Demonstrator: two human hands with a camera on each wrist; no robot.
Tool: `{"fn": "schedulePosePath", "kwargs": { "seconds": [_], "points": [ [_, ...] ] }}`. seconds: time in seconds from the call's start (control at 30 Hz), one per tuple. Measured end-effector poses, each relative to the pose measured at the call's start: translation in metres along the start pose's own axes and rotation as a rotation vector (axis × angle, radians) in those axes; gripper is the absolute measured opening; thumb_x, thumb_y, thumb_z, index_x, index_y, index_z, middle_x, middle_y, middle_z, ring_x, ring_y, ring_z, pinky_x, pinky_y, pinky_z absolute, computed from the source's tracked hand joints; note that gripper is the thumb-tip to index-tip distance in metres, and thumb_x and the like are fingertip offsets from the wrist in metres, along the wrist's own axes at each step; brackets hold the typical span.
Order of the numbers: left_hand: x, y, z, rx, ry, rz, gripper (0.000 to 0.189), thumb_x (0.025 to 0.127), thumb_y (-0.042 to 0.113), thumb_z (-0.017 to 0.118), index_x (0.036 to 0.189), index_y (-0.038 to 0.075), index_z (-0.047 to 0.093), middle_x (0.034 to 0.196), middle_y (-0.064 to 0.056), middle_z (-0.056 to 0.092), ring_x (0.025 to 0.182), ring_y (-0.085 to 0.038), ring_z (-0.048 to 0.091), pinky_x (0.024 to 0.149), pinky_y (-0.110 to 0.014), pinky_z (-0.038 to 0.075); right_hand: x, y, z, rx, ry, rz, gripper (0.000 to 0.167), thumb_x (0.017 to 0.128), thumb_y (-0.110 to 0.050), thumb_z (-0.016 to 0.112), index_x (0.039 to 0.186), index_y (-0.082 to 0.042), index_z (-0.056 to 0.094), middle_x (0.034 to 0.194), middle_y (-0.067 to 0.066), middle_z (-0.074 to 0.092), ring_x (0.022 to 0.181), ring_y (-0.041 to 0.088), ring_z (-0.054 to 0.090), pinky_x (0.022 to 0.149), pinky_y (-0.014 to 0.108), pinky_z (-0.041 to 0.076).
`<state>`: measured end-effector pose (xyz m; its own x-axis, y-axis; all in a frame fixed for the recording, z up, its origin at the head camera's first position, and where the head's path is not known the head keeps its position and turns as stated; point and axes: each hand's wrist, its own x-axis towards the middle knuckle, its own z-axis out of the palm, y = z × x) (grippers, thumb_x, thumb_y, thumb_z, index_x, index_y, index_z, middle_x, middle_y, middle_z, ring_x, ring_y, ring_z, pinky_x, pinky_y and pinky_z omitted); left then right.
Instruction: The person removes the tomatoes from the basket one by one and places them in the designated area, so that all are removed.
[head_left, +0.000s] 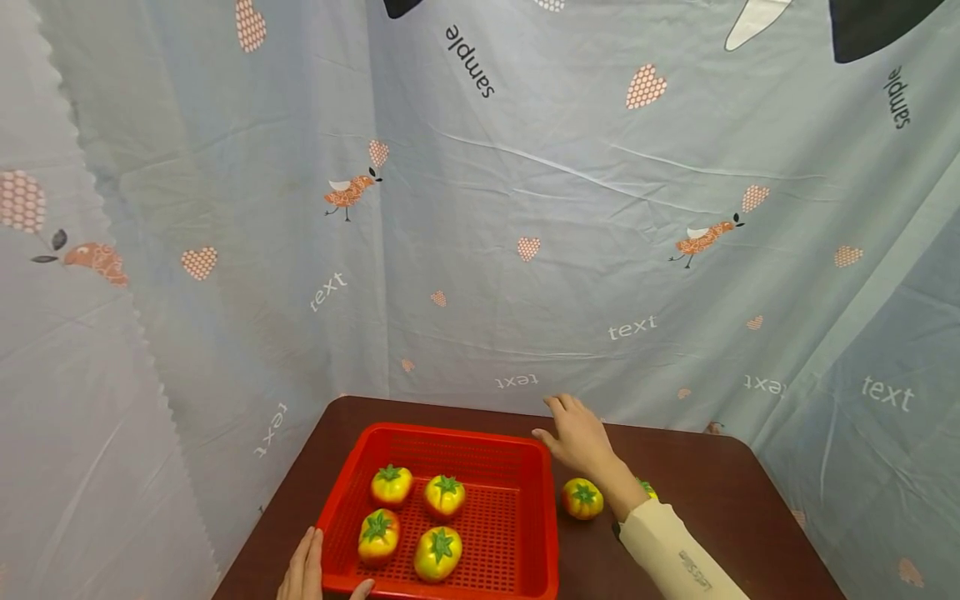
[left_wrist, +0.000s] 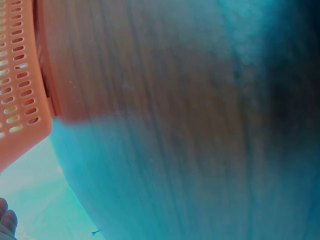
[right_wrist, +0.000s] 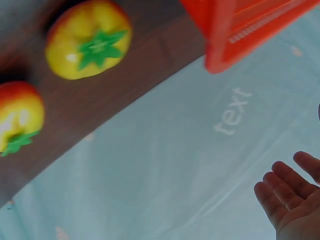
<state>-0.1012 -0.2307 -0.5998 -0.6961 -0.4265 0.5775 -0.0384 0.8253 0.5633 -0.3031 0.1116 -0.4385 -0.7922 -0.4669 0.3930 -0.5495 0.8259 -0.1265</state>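
Red basket (head_left: pixel 480 452) sat on a dark brown bench (head_left: pixel 727 517). Four yellow-and-red fruits with green leafy tops lay inside, all toward its left and middle: far-left fruit (head_left: pixel 391 488), far-right fruit (head_left: pixel 445 500), near-left fruit (head_left: pixel 378 540), near-right fruit (head_left: pixel 438 557). Left hand (head_left: pixel 302 571) was at the basket's near left corner, fingers extended beside the left wall, thumb by the near rim; firmness of contact could not be told. Right hand (head_left: pixel 579 437) hung just beyond the basket's far right corner, fingers loosely spread, palm bare, holding nothing. On the bench right of the basket, one loose fruit (head_left: pixel 582 500) lay near the wrist; a second loose fruit (head_left: pixel 649 490) showed partly behind the pale sleeve (head_left: pixel 675 546). Grey-blue curtain (head_left: pixel 525 292) behind, printed with hearts, birds and lettering.
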Motion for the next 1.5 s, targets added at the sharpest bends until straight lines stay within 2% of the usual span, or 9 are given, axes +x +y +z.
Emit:
{"fn": "schedulePosePath", "kwargs": {
  "seconds": [0.23, 0.6, 0.8, 1.1, 1.37, 1.5],
  "points": [
    [-0.001, -0.001, 0.000, -0.008, 0.003, 0.005, 0.111, 0.050, 0.037, 0.096, 0.140, -0.004, 0.046, 0.136, -0.025, 0.051, 0.106, -0.043, 0.057, 0.077, -0.062, 0.048, 0.011, -0.028, -0.001, -0.030, -0.016, -0.074, 0.058, 0.090, -0.039, 0.070, 0.133, -0.003, 0.055, 0.126, 0.013, 0.059, 0.115, 0.031, 0.058, 0.093, 0.043, 0.052],
    [-0.003, -0.002, 0.000, -0.026, 0.022, 0.014, 0.112, 0.049, 0.036, 0.096, 0.142, -0.003, 0.046, 0.136, -0.025, 0.051, 0.107, -0.043, 0.057, 0.078, -0.061, 0.047, 0.010, -0.071, 0.007, -0.075, -0.030, -0.207, 0.057, 0.090, -0.042, 0.068, 0.134, -0.008, 0.055, 0.126, 0.008, 0.059, 0.114, 0.024, 0.059, 0.090, 0.036, 0.054],
    [-0.003, 0.000, -0.004, -0.002, -0.011, -0.007, 0.114, 0.050, 0.040, 0.096, 0.144, -0.001, 0.044, 0.138, -0.024, 0.050, 0.110, -0.041, 0.056, 0.081, -0.061, 0.047, 0.004, -0.095, 0.014, -0.088, -0.097, -0.262, 0.059, 0.091, -0.044, 0.067, 0.136, -0.008, 0.054, 0.131, 0.009, 0.058, 0.119, 0.024, 0.058, 0.093, 0.036, 0.053],
    [-0.004, 0.001, -0.006, 0.002, -0.024, 0.000, 0.115, 0.052, 0.041, 0.095, 0.145, 0.000, 0.042, 0.139, -0.024, 0.049, 0.111, -0.041, 0.056, 0.081, -0.061, 0.047, -0.004, -0.124, 0.035, -0.098, -0.258, -0.354, 0.058, 0.091, -0.047, 0.066, 0.135, -0.012, 0.054, 0.126, 0.001, 0.057, 0.112, 0.016, 0.057, 0.090, 0.026, 0.052],
    [-0.004, 0.000, -0.006, -0.014, -0.031, 0.010, 0.118, 0.053, 0.042, 0.095, 0.149, 0.004, 0.039, 0.141, -0.023, 0.047, 0.114, -0.041, 0.055, 0.082, -0.061, 0.047, -0.010, -0.140, 0.044, -0.138, -0.340, -0.463, 0.055, 0.091, -0.051, 0.063, 0.133, -0.016, 0.055, 0.122, -0.003, 0.057, 0.108, 0.011, 0.056, 0.087, 0.021, 0.050],
    [-0.004, 0.000, -0.006, -0.028, -0.018, 0.018, 0.117, 0.053, 0.041, 0.095, 0.148, 0.004, 0.039, 0.141, -0.024, 0.048, 0.113, -0.042, 0.055, 0.082, -0.062, 0.047, -0.012, -0.144, 0.049, -0.157, -0.385, -0.524, 0.054, 0.091, -0.050, 0.064, 0.132, -0.016, 0.056, 0.124, -0.004, 0.057, 0.110, 0.010, 0.057, 0.089, 0.021, 0.050]
  ]
}}
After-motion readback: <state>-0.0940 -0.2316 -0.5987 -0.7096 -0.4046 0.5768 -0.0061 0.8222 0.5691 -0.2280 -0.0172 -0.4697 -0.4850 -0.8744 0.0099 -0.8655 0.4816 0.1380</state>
